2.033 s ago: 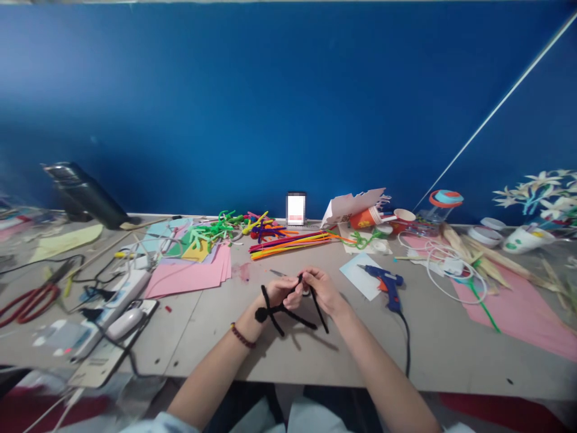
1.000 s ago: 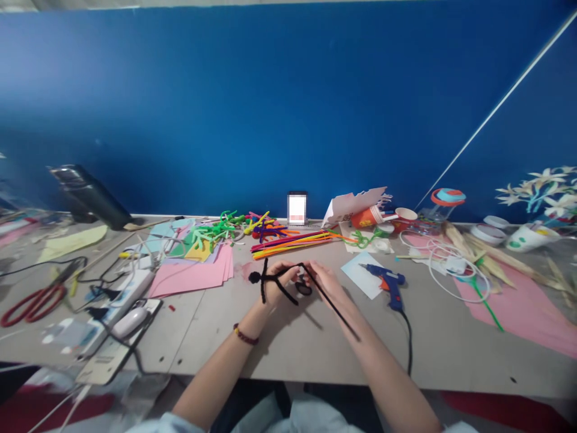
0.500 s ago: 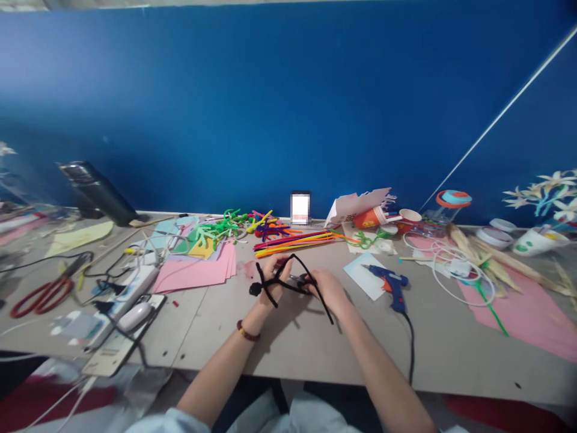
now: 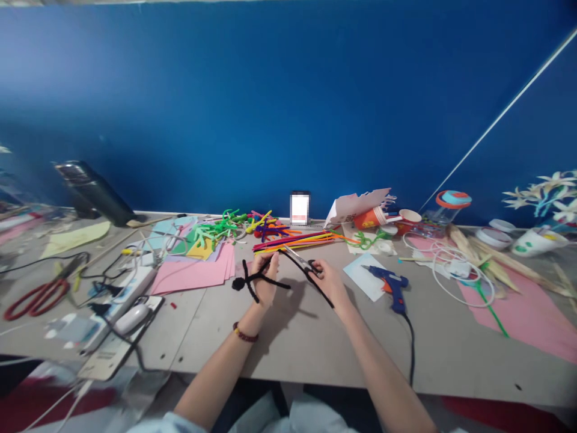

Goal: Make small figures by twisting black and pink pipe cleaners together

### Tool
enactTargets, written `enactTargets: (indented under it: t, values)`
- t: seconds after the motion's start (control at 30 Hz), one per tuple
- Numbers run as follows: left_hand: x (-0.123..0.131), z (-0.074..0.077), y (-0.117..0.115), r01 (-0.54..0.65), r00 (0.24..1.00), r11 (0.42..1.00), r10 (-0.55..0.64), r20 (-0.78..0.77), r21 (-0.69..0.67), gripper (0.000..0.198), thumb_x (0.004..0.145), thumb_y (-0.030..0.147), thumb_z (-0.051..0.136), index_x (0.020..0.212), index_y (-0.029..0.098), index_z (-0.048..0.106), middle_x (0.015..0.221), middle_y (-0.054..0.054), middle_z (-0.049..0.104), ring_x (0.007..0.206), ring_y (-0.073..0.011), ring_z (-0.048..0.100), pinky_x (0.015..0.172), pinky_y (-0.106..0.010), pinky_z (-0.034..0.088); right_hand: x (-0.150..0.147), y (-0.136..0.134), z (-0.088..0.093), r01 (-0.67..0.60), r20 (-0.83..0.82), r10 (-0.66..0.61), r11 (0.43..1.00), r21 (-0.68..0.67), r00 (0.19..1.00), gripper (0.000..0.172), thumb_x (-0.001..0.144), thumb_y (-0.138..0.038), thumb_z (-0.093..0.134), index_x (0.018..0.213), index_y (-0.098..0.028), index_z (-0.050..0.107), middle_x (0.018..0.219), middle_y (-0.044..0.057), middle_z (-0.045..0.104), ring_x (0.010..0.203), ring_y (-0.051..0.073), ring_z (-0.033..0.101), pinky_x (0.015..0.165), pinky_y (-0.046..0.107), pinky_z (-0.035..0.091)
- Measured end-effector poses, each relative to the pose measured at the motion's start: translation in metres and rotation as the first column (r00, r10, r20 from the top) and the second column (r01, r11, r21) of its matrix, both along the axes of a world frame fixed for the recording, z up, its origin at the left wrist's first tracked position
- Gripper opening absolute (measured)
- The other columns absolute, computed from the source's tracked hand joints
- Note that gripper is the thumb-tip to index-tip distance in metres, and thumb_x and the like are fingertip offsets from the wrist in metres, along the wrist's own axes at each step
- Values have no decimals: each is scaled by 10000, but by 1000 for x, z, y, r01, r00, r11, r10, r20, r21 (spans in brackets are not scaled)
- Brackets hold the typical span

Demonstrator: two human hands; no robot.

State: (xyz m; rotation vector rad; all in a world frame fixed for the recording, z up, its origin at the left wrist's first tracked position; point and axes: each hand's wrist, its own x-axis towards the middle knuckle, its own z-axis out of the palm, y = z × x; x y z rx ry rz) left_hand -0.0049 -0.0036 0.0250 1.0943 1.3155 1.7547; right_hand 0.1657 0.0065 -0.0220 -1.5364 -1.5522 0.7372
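Observation:
A black stick figure made of fuzzy pipe cleaner (image 4: 249, 279), with a round knob at one end, is gripped by my left hand (image 4: 267, 282), its limbs poking out on both sides. In my right hand (image 4: 328, 280) is a small pair of scissors (image 4: 311, 266) with dark handles, its blades pointing up and left toward my left fingertips. A long black pipe cleaner strand (image 4: 321, 290) runs from near those fingertips, under the scissors, to my right wrist. Whether it still joins the figure is hidden by my fingers.
Bundled coloured pipe cleaners (image 4: 297, 242) lie just beyond my hands. To the right are a blue glue gun (image 4: 393, 284) and light blue paper (image 4: 363, 273). Pink sheets (image 4: 193, 273), a power strip (image 4: 130, 294) and red-handled scissors (image 4: 38, 297) lie left. A phone (image 4: 300, 208) leans on the partition.
My left hand has shifted slightly left with the figure, its free limb now pointing right. The scissors show more plainly, and the long strand has straightened from its bent shape.

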Motion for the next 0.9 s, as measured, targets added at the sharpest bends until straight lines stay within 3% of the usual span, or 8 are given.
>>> enactTargets:
  t: [0.1, 0.2, 0.6, 0.9]
  values:
    - [-2, -4, 2, 8, 1000, 1000, -8, -8, 22, 214, 775, 403, 616, 744, 194, 578, 618, 17, 540, 553, -105, 517, 521, -227, 428, -2, -6, 10, 39, 17, -40, 999, 29, 999, 405, 636, -420, 672, 984, -225, 596, 884, 44, 635, 660, 171, 563, 616, 294, 450]
    - [-4, -7, 3, 15, 1000, 1000, -14, -22, 24, 225, 788, 400, 598, 703, 193, 570, 596, 25, 529, 532, -98, 503, 522, -226, 420, -6, -10, 15, 26, -4, -26, 999, 30, 1000, 458, 616, -453, 691, 1009, -240, 589, 926, 44, 617, 719, 180, 560, 614, 285, 440]
    - [4, -9, 1, 55, 995, 998, -52, -83, 30, 188, 760, 380, 630, 724, 198, 595, 667, -9, 591, 596, -126, 554, 562, -253, 449, -16, -22, 34, -40, 182, 21, 994, 102, 983, 307, 706, -433, 615, 945, -243, 582, 807, 17, 610, 690, 177, 551, 639, 277, 404]
    - [10, -7, -9, 118, 982, 989, -103, -158, 92, 159, 757, 330, 640, 734, 175, 616, 706, -23, 614, 657, -142, 579, 614, -257, 466, -24, -27, 29, -1, 293, -48, 986, 166, 955, 233, 735, -401, 593, 872, -213, 606, 713, 13, 603, 700, 185, 566, 638, 262, 392]
